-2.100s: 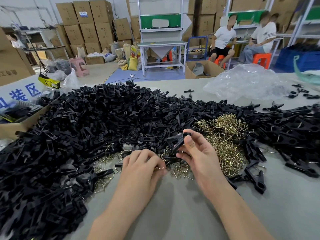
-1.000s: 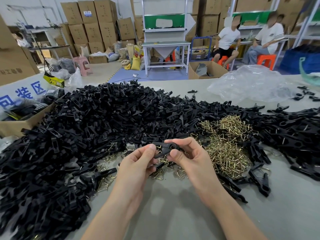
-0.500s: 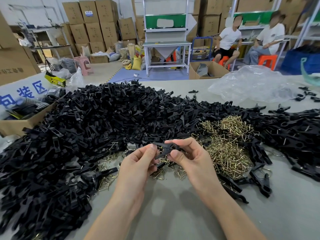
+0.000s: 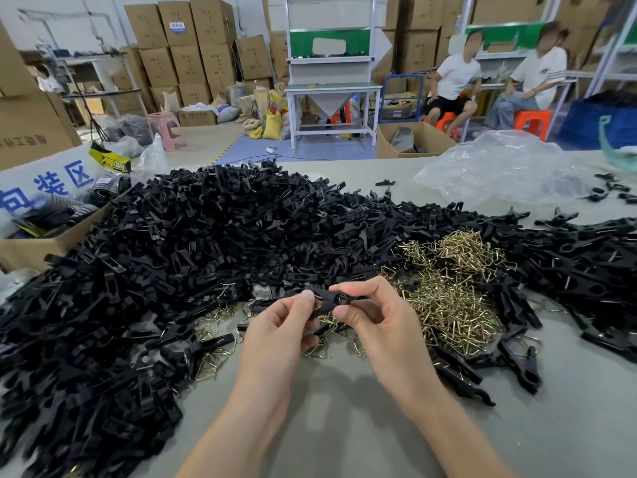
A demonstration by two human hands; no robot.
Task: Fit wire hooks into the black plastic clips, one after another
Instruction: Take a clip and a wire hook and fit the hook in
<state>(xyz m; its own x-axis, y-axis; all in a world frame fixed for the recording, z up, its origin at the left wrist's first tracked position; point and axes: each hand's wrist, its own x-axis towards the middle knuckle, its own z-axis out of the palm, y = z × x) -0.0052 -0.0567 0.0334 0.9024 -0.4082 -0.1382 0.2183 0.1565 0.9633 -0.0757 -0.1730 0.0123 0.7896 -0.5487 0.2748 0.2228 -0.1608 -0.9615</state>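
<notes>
one clip held between two hands, mid-fit

the grey table (image 4: 344,429) carries a broad heap of black plastic clips (image 4: 172,257) on the left and across the back, and a smaller pile of brass-coloured wire hooks (image 4: 455,291) to the right. just in front of both, the left hand (image 4: 279,336) and right hand (image 4: 386,329) are raised off the table. each pinches one end of a single clip (image 4: 331,301) between thumb and forefinger. the clip lies roughly level, bridging the two pinches, with its round hole showing by the right thumb. whether a hook is already seated in it is too small to tell. this looks like the fitting step. next comes pressing the wire home, then taking another clip from the heap.
</notes>
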